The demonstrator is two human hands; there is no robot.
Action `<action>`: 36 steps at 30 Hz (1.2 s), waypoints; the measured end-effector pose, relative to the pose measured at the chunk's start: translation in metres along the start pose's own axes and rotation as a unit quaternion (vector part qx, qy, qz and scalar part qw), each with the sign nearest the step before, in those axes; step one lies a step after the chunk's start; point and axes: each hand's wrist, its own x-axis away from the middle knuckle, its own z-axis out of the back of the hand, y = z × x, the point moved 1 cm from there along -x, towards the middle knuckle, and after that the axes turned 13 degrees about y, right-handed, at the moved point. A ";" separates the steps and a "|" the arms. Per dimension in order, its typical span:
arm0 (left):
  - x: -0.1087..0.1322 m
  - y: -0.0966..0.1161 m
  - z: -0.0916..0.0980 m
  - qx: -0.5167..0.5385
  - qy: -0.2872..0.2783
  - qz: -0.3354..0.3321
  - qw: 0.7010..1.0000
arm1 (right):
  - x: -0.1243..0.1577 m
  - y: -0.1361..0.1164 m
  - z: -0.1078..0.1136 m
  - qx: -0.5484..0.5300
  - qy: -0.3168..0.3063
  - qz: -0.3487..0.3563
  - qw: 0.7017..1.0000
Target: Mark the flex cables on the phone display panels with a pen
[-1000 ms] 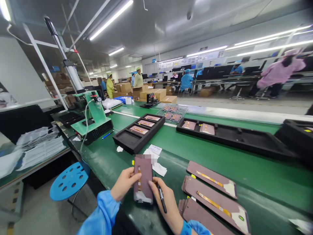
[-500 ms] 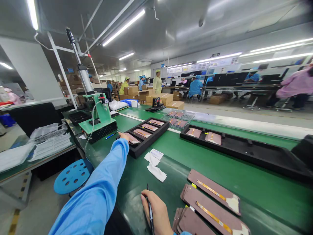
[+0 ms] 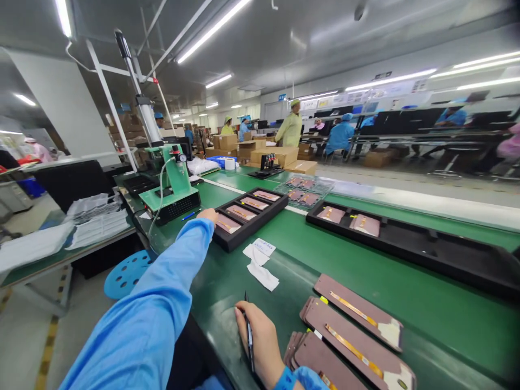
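My left hand (image 3: 208,215) reaches out to the left end of a black foam tray (image 3: 231,241). It touches the tray's edge beside the nearest phone screen panel (image 3: 227,223), which lies in its slot; my fingertips are hidden. More mauve panels with gold flex strips sit in the slots behind it. Close to the front edge, my right hand (image 3: 260,338) is closed around a slim black pointed tool (image 3: 249,336), pen or tweezers, tip pointing away. To its right lie stacked mauve phone screen panels (image 3: 349,336) with gold flex cables.
White paper slips (image 3: 262,271) lie between the hands. A second black tray (image 3: 430,254) holds two panels. A clear tray (image 3: 304,189) with panels stands behind. At the left are a green press (image 3: 174,179), a blue pen (image 3: 190,214) and a blue stool (image 3: 125,276). Co-workers are farther back.
The view has shifted, turning slightly left. The nearest panel, tilted by my left hand before, now lies flatter in its slot. My right hand keeps its hold on the black tool.
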 end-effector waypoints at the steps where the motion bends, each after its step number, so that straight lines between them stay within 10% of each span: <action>1: 0.007 -0.009 0.008 -0.009 0.000 0.006 1.000 | -0.001 -0.001 0.001 0.010 0.007 0.016 1.000; 6: 0.092 -0.104 0.041 -0.038 -0.004 0.073 0.997 | 0.004 -0.002 0.012 0.032 -0.020 0.040 0.999; 11: 0.276 -0.212 0.017 -0.094 -0.135 0.236 0.958 | 0.010 0.000 0.018 0.057 -0.068 0.064 0.994; 15: 0.438 -0.229 -0.022 -0.142 -0.255 0.338 0.895 | 0.010 0.001 0.023 0.070 -0.072 0.092 0.991; 18: 0.511 -0.229 -0.044 -0.183 -0.277 0.356 0.874 | 0.012 0.003 0.026 0.064 -0.070 0.086 0.992; 28: 0.526 -0.274 -0.057 -0.224 -0.277 0.310 0.882 | 0.012 0.004 0.022 0.041 -0.065 0.039 0.996; 36: 0.472 -0.297 0.032 -0.253 -0.098 0.238 0.933 | 0.008 -0.002 0.018 0.054 -0.054 0.053 0.996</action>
